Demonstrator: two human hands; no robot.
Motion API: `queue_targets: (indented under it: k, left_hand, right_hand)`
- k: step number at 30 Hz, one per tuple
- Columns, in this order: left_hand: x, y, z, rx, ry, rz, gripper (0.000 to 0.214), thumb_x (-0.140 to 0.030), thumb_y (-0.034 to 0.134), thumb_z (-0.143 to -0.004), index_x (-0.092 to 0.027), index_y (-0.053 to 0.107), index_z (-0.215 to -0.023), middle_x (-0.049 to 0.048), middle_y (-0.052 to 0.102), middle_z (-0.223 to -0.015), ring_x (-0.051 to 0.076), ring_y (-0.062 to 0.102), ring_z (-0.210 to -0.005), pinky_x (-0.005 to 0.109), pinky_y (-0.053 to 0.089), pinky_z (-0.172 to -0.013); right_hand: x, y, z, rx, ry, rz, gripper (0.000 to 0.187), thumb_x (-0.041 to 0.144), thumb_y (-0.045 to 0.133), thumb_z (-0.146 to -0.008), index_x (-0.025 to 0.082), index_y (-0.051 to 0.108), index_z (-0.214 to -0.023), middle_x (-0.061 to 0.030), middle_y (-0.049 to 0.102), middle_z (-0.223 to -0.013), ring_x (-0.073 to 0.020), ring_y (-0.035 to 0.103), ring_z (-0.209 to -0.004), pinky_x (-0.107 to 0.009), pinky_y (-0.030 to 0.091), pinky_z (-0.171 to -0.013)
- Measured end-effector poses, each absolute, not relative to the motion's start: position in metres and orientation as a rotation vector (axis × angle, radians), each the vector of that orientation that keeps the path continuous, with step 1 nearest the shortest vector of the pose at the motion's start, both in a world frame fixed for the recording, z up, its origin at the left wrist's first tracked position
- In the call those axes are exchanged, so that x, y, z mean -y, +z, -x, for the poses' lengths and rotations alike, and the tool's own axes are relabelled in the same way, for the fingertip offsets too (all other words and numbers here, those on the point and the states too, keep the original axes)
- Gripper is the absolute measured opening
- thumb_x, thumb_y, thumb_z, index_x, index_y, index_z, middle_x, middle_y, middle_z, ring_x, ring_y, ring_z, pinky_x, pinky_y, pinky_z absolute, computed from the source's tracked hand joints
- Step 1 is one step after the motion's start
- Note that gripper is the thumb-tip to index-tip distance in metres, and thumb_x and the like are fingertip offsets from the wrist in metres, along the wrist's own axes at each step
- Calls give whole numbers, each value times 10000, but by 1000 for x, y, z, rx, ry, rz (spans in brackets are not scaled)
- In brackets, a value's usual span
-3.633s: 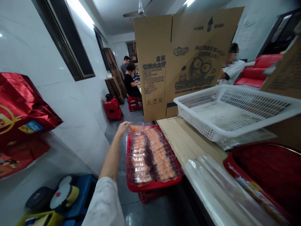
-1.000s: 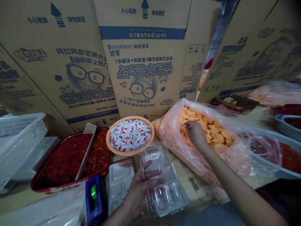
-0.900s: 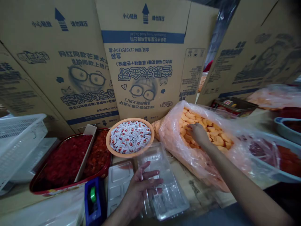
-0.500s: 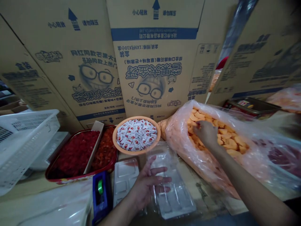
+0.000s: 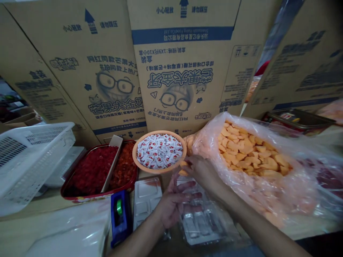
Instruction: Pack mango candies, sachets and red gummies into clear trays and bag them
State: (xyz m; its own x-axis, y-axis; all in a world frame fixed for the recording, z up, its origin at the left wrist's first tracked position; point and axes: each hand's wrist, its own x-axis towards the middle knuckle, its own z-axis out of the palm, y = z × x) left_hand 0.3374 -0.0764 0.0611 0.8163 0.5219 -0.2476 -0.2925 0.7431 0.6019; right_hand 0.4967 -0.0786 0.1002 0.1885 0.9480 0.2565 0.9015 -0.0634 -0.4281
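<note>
pinching orange mango pieces (image 5: 183, 168) in its fingertips, the right hand (image 5: 202, 173) works low beside the orange bowl (image 5: 160, 171); the left hand (image 5: 174, 205) spreads over the clear plastic tray (image 5: 206, 228) near the tabletop's (image 5: 34, 207) front edge.

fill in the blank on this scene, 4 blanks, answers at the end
The right hand holds ____ pieces. The left hand is open over a clear plastic ____. The bowl is full of small ____ sachets. The tape dispenser is ____.

Missing words: orange, tray, white, blue
</note>
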Motion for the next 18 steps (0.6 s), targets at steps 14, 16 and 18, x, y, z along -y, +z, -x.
queue_targets:
  k: [14,16,18]
  left_hand:
    - [69,51,-320,-495,489,-539,834,-30,640,-679,-316,250,-1359,116,526,-1299,319,604,-1073,458,520,-792]
    - [68,51,-318,-484,502,-548,826,-37,641,-686,-320,253,-1358,114,526,-1297,317,602,-1078,461,518,-799]
    - [66,51,-316,-480,508,-552,817,-45,639,-692,-316,252,-1359,115,527,-1294,320,596,-1088,461,517,-799]
  right_hand:
    - [77,93,-677,1280,-360,2725,277,79,388,-858,73,629,-995,-258,583,-1040,-344,546,-984,-423,397,-755]
    - [79,87,-686,1305,-333,2722,218,85,443,-833,69,638,-928,-275,585,-1027,-361,546,-982,-433,401,-745]
    - [80,84,-686,1313,-337,2709,182,63,478,-793,74,640,-875,-271,592,-998,-367,551,-971,-432,408,-731]
